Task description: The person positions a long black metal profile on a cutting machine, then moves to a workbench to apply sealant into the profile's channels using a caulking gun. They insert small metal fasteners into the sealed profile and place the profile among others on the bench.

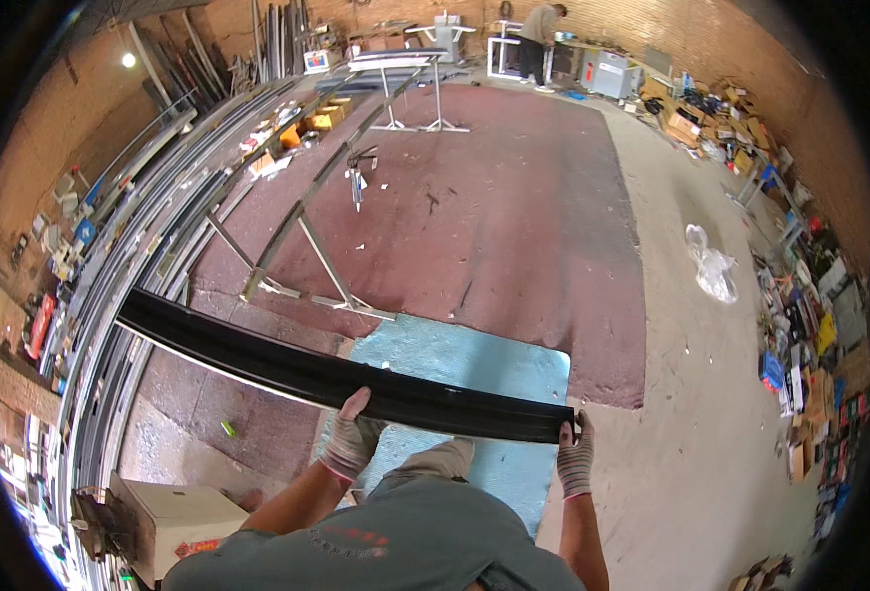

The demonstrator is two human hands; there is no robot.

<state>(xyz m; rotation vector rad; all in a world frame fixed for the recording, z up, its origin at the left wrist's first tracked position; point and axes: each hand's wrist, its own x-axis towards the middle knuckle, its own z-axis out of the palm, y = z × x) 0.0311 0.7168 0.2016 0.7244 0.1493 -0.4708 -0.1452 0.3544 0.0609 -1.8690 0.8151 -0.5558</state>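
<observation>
A long black profile bar [351, 379] with a pale lower edge stretches across in front of me, from the stacked profiles on the left to its cut end on the right. In a striped work glove, my left hand [354, 438] grips its near edge around the middle, thumb on top. At the right end my right hand [575, 453], gloved alike, is closed around the bar's tip. The fingers beneath the bar are hidden. Under it lies a light blue mat [514, 369] on the floor.
A metal trestle frame [307, 236] stands ahead on the dark red floor covering [514, 197]. Long profiles [174, 246] are stacked at left, beside a white box [174, 517]. Clutter and cartons [711, 118] line the right wall. Another person [536, 44] stands far back. A plastic bag [713, 266] lies right.
</observation>
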